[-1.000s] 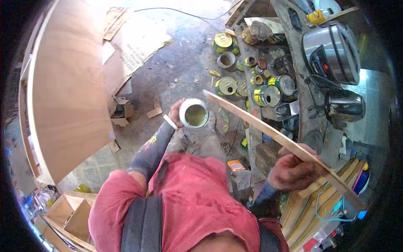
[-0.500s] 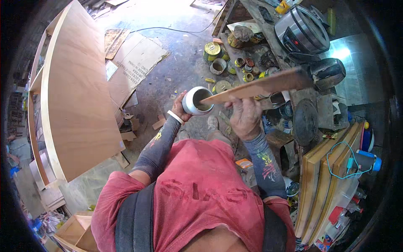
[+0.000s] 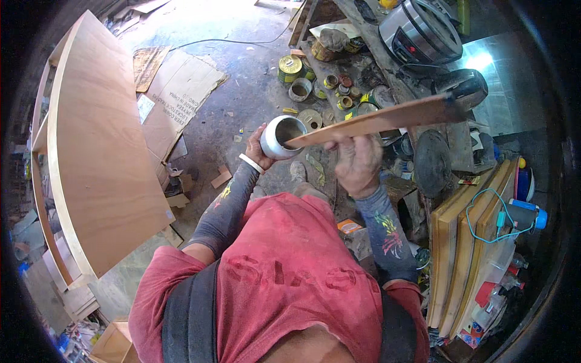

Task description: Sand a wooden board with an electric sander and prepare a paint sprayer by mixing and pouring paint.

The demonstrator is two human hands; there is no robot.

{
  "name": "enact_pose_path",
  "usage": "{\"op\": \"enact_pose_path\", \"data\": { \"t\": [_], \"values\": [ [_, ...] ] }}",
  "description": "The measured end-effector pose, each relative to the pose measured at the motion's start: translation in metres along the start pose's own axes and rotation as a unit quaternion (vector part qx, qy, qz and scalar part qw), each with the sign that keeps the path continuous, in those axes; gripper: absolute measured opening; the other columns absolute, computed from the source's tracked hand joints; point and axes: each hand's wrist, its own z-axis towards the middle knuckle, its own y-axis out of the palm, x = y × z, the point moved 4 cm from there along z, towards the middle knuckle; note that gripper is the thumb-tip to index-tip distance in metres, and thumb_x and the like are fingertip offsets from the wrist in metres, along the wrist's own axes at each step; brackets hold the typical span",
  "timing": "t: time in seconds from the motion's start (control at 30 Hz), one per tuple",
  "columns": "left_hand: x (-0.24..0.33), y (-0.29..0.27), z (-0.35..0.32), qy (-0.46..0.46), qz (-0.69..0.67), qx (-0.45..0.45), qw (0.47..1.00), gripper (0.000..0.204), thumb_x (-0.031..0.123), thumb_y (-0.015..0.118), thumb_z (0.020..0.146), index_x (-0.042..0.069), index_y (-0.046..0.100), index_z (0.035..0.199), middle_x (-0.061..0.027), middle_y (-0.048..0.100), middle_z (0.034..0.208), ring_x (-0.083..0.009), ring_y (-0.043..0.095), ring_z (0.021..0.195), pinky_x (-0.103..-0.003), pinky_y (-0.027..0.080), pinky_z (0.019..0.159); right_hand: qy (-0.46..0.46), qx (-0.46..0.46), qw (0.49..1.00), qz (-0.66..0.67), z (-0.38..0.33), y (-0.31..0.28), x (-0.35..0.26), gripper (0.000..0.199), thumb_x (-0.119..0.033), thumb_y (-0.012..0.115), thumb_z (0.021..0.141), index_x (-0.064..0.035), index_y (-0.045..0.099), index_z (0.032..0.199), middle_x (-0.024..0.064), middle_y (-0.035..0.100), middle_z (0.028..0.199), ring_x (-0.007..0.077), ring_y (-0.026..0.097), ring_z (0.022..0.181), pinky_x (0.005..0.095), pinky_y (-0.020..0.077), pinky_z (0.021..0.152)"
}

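Left hand (image 3: pixel 259 147) wrapped around open tin (image 3: pixel 279 137), held above dirty floor (image 3: pixel 242 91). Right hand (image 3: pixel 358 162) closed around long wooden strip (image 3: pixel 387 118), tip inside tin. Possibly spilled if tilted further.

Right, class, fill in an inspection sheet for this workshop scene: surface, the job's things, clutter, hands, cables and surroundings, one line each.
Surface: bare concrete floor, dusty, with wood scraps.
Job's things: open metal tin and long thin wooden strip; the strip's near end sits at the tin's mouth.
Clutter: paint cans and lids on the floor, flattened cardboard.
Hands: left hand wraps its fingers round the tin; right hand grips the strip from below.
Cables: a dark cable across the floor; a teal cord looped over stacked boards.
Surroundings: large curved plywood panel to the left, stacked boards to the right, round metal appliance above.
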Motion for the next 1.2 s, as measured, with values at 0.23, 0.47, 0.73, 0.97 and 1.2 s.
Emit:
{"op": "enact_pose_path", "data": {
  "t": [0.23, 0.47, 0.73, 0.97, 1.2],
  "values": [
    [-0.002, 0.022, 0.001, -0.009, 0.001, -0.014, 1.0, 0.068, 0.055, 0.046, 0.102, 0.01, 0.048, 0.153, -0.0189, 0.054, 0.153, -0.0431, 0.057, 0.135, -0.068, 0.049, 0.106, -0.036, -0.003, 0.999, -0.032, -0.002, -0.006, 0.012, 0.011, -0.009, 0.055, 0.106, -0.0021, 0.064, 0.107, 0.0085, 0.073, 0.079, 0.0267, 0.072, 0.073, 0.0406, 0.0564, 0.067],
    [-0.003, 0.012, 0.014, -0.019, 0.001, -0.026, 0.999, 0.068, 0.057, 0.044, 0.103, 0.013, 0.047, 0.155, -0.0198, 0.053, 0.153, -0.0448, 0.057, 0.134, -0.07, 0.05, 0.103, -0.04, -0.033, 0.999, -0.004, 0.002, -0.001, 0.014, 0.013, -0.008, 0.056, 0.104, -0.0006, 0.065, 0.11, 0.0095, 0.072, 0.079, 0.0242, 0.073, 0.072, 0.0378, 0.0576, 0.066],
    [0.006, 0.021, 0.018, -0.024, 0.03, -0.026, 0.999, 0.072, 0.062, 0.044, 0.101, 0.015, 0.046, 0.156, -0.0162, 0.051, 0.157, -0.0464, 0.054, 0.137, -0.071, 0.047, 0.105, 0.014, -0.04, 0.999, 0.023, 0.005, 0.005, 0.022, 0.013, -0.007, 0.056, 0.104, -0.0029, 0.064, 0.113, 0.0093, 0.073, 0.086, 0.0241, 0.073, 0.075, 0.0385, 0.0576, 0.068],
    [0.013, 0.012, 0.029, -0.001, 0.0, -0.021, 1.0, 0.071, 0.061, 0.045, 0.101, 0.015, 0.048, 0.155, -0.0168, 0.053, 0.155, -0.044, 0.054, 0.138, -0.071, 0.045, 0.107, -0.03, -0.048, 0.996, -0.062, 0.012, 0.008, 0.009, 0.014, -0.01, 0.055, 0.106, -0.0033, 0.066, 0.112, 0.0081, 0.073, 0.084, 0.0244, 0.074, 0.077, 0.0377, 0.0576, 0.071],
    [0.019, 0.008, 0.024, -0.005, -0.025, -0.006, 1.0, 0.067, 0.059, 0.045, 0.102, 0.015, 0.051, 0.152, -0.0176, 0.056, 0.151, -0.0442, 0.056, 0.136, -0.07, 0.047, 0.106, 0.123, 0.021, 0.992, 0.028, -0.004, -0.003, 0.013, 0.026, -0.019, 0.049, 0.111, -0.0011, 0.067, 0.105, 0.0083, 0.074, 0.085, 0.0203, 0.074, 0.076, 0.0357, 0.0577, 0.07]
  ]
}}
